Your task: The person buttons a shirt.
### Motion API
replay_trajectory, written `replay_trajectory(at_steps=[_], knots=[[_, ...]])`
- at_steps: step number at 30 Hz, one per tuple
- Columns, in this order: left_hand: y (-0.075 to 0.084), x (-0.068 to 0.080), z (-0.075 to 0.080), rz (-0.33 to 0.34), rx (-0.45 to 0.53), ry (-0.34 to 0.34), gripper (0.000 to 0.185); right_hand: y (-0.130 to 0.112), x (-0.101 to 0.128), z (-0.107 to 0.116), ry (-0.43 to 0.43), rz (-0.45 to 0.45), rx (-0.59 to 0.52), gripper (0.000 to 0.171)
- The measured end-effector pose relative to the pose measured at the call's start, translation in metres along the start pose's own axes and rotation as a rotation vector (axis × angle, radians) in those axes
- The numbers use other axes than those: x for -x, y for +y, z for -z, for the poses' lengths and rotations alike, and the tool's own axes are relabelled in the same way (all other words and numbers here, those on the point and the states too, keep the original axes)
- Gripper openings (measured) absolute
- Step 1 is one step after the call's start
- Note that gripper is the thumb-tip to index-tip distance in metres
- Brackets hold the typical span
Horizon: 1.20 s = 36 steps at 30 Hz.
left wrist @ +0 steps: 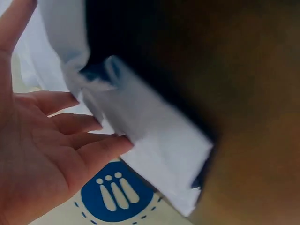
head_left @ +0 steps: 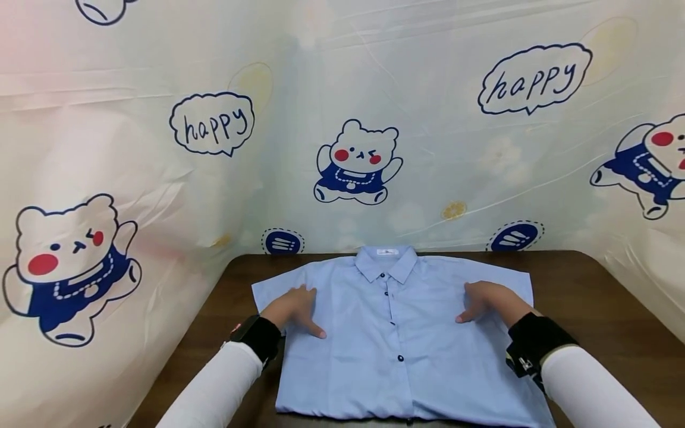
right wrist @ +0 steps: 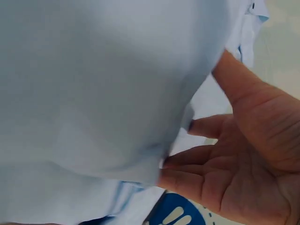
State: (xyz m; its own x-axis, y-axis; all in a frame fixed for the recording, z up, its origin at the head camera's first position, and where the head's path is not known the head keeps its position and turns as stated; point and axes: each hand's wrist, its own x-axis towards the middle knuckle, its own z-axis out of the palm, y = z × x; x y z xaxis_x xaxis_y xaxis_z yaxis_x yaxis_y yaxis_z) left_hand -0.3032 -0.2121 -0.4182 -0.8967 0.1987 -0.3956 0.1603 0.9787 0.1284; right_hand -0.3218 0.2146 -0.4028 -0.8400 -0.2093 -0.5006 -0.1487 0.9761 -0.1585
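A light blue shirt [head_left: 364, 368] lies buttons up on a brown table [head_left: 583, 282]. The left hand [head_left: 295, 307] touches the shirt's left side as seen, the right hand [head_left: 491, 298] its right side. Behind the shirt hangs a pale sheet [head_left: 428, 77] printed with winking bears [head_left: 350, 181] and "happy" bubbles [head_left: 213, 125].

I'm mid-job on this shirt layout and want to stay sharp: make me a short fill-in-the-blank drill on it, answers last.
1. The short-sleeved shirt on the brown table is light ____ in colour.
2. Of the left hand, the right hand and the shirt's collar, the ____ lies nearest the backdrop.
3. Both speech bubbles contain the word ____.
4. The person's sleeves are ____.

Missing words: blue; collar; happy; white.
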Motion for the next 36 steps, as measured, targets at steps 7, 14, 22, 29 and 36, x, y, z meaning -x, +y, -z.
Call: replay_trajectory(at_steps=[7,14,22,29,36], knots=[[-0.005,0.014,-0.005,0.046,0.057,0.009,0.125,0.001,0.003,-0.005,0.041,-0.001,-0.043,0.107],[0.002,0.026,-0.004,0.054,0.087,-0.007,0.124,-0.004,0.011,-0.009,0.037,-0.039,-0.049,0.108],[0.005,0.028,-0.012,0.048,0.076,-0.001,0.125,-0.003,0.018,-0.014,0.042,-0.047,-0.042,0.108],[0.021,0.019,0.023,0.035,-0.102,-0.151,0.109,-0.013,0.015,0.004,0.010,-0.028,0.032,0.086],[0.073,-0.008,0.081,-0.121,-0.011,-0.096,0.046,-0.061,-0.012,0.032,0.248,0.215,0.105,0.033]])
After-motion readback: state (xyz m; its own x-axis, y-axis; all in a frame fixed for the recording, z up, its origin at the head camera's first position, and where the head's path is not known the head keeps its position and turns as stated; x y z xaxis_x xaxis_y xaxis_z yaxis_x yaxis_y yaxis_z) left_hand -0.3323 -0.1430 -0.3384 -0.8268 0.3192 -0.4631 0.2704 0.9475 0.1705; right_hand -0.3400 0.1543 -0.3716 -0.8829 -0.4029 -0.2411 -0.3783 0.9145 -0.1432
